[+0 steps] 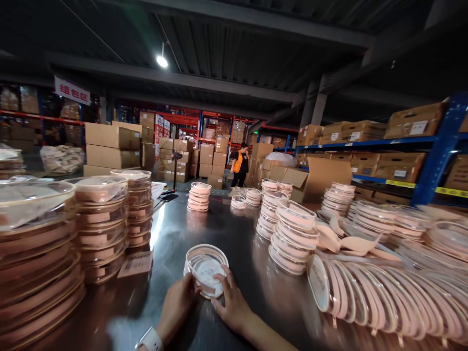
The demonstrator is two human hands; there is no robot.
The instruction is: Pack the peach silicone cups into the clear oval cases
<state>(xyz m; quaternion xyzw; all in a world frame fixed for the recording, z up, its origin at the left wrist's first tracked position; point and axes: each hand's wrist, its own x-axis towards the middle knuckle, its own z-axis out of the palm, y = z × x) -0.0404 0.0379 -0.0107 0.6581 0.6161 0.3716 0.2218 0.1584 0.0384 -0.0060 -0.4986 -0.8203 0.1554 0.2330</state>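
Note:
A round clear container with a pale rim (204,267) sits on the shiny dark metal table (175,229) just in front of me. My left hand (178,304) grips its near left edge with curled fingers. At the container's near right edge rests my right hand (231,304), fingers bent over the rim. A white watch shows on my left wrist.
Tall stacks of lidded containers (102,224) stand at the left. Stacks of lids (290,236) and a long toppled row of lids (383,297) fill the right. A small stack (199,196) stands farther back. A person in an orange vest (239,165) stands among cardboard boxes and shelving.

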